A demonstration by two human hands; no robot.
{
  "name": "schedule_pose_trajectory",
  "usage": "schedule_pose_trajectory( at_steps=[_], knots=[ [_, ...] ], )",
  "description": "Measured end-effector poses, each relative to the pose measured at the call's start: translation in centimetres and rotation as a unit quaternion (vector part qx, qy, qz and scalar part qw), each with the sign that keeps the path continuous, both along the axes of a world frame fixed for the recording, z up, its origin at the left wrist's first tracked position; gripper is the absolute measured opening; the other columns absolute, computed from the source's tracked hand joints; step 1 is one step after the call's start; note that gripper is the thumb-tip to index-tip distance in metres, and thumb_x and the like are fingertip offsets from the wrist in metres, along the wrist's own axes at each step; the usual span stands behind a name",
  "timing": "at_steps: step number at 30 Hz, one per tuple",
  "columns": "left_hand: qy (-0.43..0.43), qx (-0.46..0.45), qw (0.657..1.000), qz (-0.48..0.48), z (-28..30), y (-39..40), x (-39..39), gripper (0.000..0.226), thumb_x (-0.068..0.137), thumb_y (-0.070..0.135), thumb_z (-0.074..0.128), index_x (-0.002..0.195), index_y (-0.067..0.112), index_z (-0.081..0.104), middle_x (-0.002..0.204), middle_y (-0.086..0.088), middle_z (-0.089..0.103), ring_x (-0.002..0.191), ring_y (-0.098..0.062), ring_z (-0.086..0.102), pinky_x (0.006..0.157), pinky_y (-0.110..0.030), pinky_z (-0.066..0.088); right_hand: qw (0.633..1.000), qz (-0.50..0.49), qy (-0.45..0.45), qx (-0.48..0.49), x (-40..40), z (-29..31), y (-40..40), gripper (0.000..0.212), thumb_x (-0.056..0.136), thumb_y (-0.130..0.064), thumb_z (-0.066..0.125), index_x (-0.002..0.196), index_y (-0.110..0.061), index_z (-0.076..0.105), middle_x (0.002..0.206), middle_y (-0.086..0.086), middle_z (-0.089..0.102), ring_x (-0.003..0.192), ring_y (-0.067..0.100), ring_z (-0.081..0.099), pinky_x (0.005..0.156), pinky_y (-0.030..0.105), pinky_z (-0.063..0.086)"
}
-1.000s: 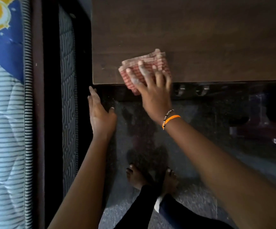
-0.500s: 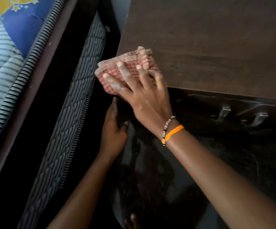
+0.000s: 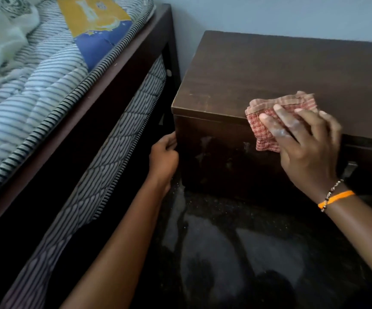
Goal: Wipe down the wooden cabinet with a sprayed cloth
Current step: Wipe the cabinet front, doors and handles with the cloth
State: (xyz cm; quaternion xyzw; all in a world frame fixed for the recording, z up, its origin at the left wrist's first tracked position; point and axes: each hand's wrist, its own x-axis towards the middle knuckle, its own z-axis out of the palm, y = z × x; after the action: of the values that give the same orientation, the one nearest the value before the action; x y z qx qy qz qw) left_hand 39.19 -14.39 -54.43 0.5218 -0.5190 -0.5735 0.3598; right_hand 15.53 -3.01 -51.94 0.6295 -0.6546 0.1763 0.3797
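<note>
A dark brown wooden cabinet [image 3: 269,72] stands low against the wall, right of centre. A folded red checked cloth [image 3: 267,117] lies over its front top edge. My right hand [image 3: 303,139] presses the cloth there with spread fingers, which are smeared with white. My left hand [image 3: 164,157] is at the cabinet's front left corner, fingers curled around the corner edge.
A bed with a dark wooden frame [image 3: 122,85] and a striped mattress [image 3: 35,90] stands close on the left. A second striped mattress [image 3: 104,175] leans in the narrow gap by the cabinet. Metal handles [image 3: 351,168] show on the cabinet front. The floor [image 3: 225,253] is dark and glossy.
The view has lifted and swung, so the cabinet front shows. My right hand slid the cloth right along the front edge, away from the left corner. My left hand's fingers curled round the cabinet corner.
</note>
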Motion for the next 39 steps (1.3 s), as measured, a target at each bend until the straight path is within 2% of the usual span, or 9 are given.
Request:
schedule_pose_trajectory(
  at_steps=[3,8,12,16,20,24,29,32,39],
  knots=[
    [0.008,-0.006,1.0,0.0,0.2,0.3,0.1,0.067,0.078,-0.022,0.033,0.133,0.011,0.051,0.13,-0.006,0.058,0.12,-0.013,0.053,0.099,-0.034,0.048,0.997,0.06,0.048,-0.011,0.8,-0.2,-1.9,0.047,0.094,-0.006,0.048,0.135,-0.029,0.048,0.136,-0.002,0.055,0.121,0.021,0.053,0.104,0.041,0.034],
    [0.044,-0.013,0.999,-0.003,0.2,0.9,-0.3,0.068,0.078,-0.025,0.035,0.136,0.009,0.047,0.132,-0.005,0.056,0.12,-0.012,0.053,0.103,-0.039,0.044,0.988,0.137,0.051,-0.048,6.9,-0.7,-8.0,0.041,0.093,-0.008,0.048,0.128,-0.028,0.055,0.132,-0.002,0.058,0.118,0.021,0.057,0.102,0.036,0.034],
    [0.038,-0.033,0.999,0.009,0.1,1.3,-0.4,0.072,0.073,-0.026,0.03,0.133,0.008,0.049,0.122,0.001,0.058,0.113,-0.007,0.053,0.1,-0.024,0.044,0.984,0.173,0.002,-0.044,12.0,-0.3,-12.1,0.03,0.093,-0.013,0.05,0.116,-0.027,0.064,0.121,-0.004,0.065,0.11,0.019,0.062,0.094,0.033,0.038],
    [0.044,-0.019,0.998,0.03,0.0,1.0,-0.6,0.07,0.071,-0.028,0.026,0.128,0.0,0.053,0.124,-0.015,0.06,0.117,-0.02,0.055,0.104,-0.035,0.043,0.982,0.182,0.018,-0.055,13.7,0.0,-13.5,0.02,0.093,-0.015,0.053,0.1,-0.023,0.07,0.102,-0.006,0.071,0.101,0.02,0.065,0.088,0.032,0.041],
    [0.038,-0.006,0.999,0.022,-0.2,0.8,-0.1,0.062,0.081,-0.021,0.03,0.131,0.007,0.052,0.122,-0.003,0.061,0.107,-0.006,0.057,0.094,-0.019,0.048,0.976,0.2,0.071,-0.045,12.3,-0.4,-12.9,0.024,0.098,-0.016,0.048,0.11,-0.027,0.066,0.118,-0.007,0.066,0.111,0.018,0.061,0.094,0.033,0.047],
    [0.043,0.008,0.999,0.029,0.3,0.9,-0.3,0.061,0.084,-0.021,0.028,0.133,0.009,0.05,0.116,0.005,0.056,0.105,-0.001,0.053,0.075,-0.003,0.047,0.972,0.163,0.163,-0.055,8.8,-2.2,-10.4,0.036,0.101,-0.017,0.043,0.136,-0.026,0.047,0.142,-0.007,0.048,0.13,0.016,0.047,0.108,0.037,0.031],
    [0.041,0.001,0.999,0.014,0.4,0.8,0.0,0.072,0.076,-0.026,0.022,0.134,0.007,0.048,0.131,-0.004,0.055,0.125,-0.012,0.047,0.108,-0.024,0.034,0.977,0.047,0.206,0.002,2.0,-6.9,-4.0,0.056,0.097,-0.011,0.038,0.148,-0.026,0.021,0.157,-0.006,0.009,0.146,0.015,-0.003,0.118,0.038,-0.006],
    [0.028,0.001,1.0,0.007,0.5,1.1,0.1,0.07,0.08,-0.026,0.025,0.136,0.011,0.046,0.138,-0.004,0.05,0.13,-0.013,0.042,0.103,-0.02,0.034,0.981,0.046,0.178,0.059,0.5,-8.6,-1.7,0.065,0.093,-0.008,0.04,0.149,-0.025,0.013,0.158,-0.006,-0.002,0.145,0.017,-0.003,0.116,0.039,-0.006],
    [0.048,0.002,0.999,0.013,-0.2,0.9,-0.1,0.066,0.082,-0.023,0.026,0.137,0.009,0.044,0.138,-0.004,0.05,0.13,-0.013,0.042,0.105,-0.02,0.033,0.992,0.103,0.051,0.06,6.7,-6.7,-6.2,0.074,0.081,-0.012,0.059,0.146,-0.025,0.025,0.153,-0.003,0.025,0.139,0.019,0.014,0.114,0.037,-0.012]
  ],
)
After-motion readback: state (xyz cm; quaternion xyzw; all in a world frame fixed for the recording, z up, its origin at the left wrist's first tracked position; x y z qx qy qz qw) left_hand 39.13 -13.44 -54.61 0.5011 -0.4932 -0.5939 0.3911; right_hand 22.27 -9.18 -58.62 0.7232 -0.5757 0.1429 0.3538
